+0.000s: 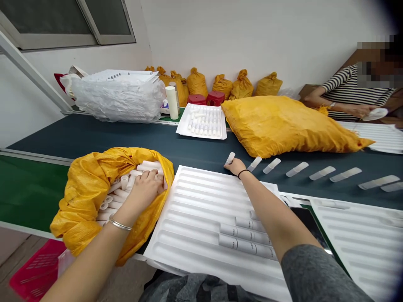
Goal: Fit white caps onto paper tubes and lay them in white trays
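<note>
My left hand (146, 188) reaches into an open yellow woven sack (82, 188) full of short white plastic tubes (118, 199). Its fingers curl over tubes near the sack's right side, and the fingertips are partly hidden. At the near edge of the dark belt, my right hand (235, 167) is closed around a whitish tube (230, 158), whose top end sticks out above the fingers. Between my arms lies a white grooved tray (189, 218). Several printed white tubes (244, 233) rest in its near right grooves, partly covered by my right forearm.
More translucent tubes (296, 169) lie spaced along the belt (201, 153) to the right. Across it are a filled yellow sack (283, 123), a tray of tubes (203, 121) and a plastic-wrapped stack (116, 96). A person in a striped shirt (343, 90) sits at far right.
</note>
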Demonstrator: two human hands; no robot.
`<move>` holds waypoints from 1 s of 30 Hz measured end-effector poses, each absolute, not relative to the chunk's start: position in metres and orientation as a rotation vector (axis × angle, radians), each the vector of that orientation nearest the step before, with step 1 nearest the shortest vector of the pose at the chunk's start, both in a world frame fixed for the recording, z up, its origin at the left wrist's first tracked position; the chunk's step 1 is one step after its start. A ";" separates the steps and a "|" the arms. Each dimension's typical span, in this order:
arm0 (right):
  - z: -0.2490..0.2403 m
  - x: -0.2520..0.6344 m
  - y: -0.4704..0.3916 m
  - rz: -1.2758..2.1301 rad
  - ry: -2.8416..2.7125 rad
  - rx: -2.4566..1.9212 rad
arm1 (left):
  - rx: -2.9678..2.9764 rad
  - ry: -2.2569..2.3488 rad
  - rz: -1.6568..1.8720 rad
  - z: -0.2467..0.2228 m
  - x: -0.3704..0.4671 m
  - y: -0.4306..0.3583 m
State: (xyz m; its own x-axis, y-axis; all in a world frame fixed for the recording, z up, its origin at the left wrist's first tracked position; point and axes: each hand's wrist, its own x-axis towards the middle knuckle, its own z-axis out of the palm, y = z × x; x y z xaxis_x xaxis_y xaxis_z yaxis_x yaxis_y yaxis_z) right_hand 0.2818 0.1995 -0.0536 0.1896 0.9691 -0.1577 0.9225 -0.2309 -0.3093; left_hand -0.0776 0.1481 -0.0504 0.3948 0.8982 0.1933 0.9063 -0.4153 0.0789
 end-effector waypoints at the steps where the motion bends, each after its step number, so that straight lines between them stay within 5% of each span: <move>1: -0.052 0.287 0.200 0.502 -1.844 -2.330 | -2.579 -1.685 -0.319 -0.051 -0.080 0.149; 6: -0.034 0.286 0.144 0.481 -1.954 -2.225 | -2.449 -1.791 -0.507 -0.046 -0.092 0.146; 11: -0.040 0.258 0.037 0.753 -2.440 -1.762 | -2.639 -1.808 -1.148 -0.032 -0.073 0.123; 17: -0.053 0.238 0.003 0.476 -2.598 -1.711 | -2.859 -1.756 -1.555 -0.027 -0.029 0.098; 25: -0.014 0.236 0.041 1.150 -1.713 -1.225 | -3.206 -1.566 -1.025 -0.013 -0.006 0.076; 30: 0.000 0.236 0.050 0.722 -1.973 -1.010 | -3.217 -1.527 -0.765 -0.001 -0.005 0.069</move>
State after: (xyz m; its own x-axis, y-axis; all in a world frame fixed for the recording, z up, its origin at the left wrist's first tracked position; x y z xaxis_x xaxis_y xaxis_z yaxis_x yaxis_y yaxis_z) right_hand 0.2358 0.0500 -0.0005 -0.3722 0.8438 0.3866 0.3950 0.5209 -0.7567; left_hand -0.0050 0.0689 -0.0006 0.5874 0.7958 0.1470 0.5943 -0.5475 0.5892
